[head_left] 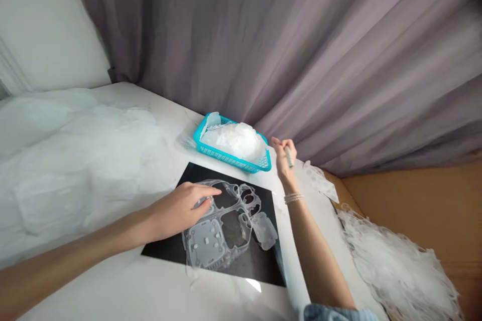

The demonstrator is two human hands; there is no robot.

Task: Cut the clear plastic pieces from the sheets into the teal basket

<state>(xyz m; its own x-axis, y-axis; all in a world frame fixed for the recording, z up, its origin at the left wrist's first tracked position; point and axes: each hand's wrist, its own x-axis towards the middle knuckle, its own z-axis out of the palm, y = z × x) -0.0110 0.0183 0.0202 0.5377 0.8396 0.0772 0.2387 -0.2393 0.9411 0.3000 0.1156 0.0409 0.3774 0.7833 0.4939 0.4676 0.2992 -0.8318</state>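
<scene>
On a black mat [267,266] lies a translucent moulded sheet [205,243] with cut-out openings and a squarish panel still attached. My left hand [186,208] rests on its upper left part, index finger stretched out and thumb apart. My right hand [284,158] is closed around a slim pale-green tool [288,157], raised beside the right end of a teal basket [233,160]. The fingers hide most of the tool, so I cannot tell its kind. White translucent pieces [239,140] are heaped in the basket. A loose-looking translucent piece [264,230] sits at the sheet's right side.
A large heap of translucent sheets [83,160] covers the table's left side. Right of the table, stringy clear scraps [399,261] lie against brown cardboard [414,195]. A perforated clear scrap [320,180] lies near the table's right edge. A grey-purple curtain [263,35] hangs behind.
</scene>
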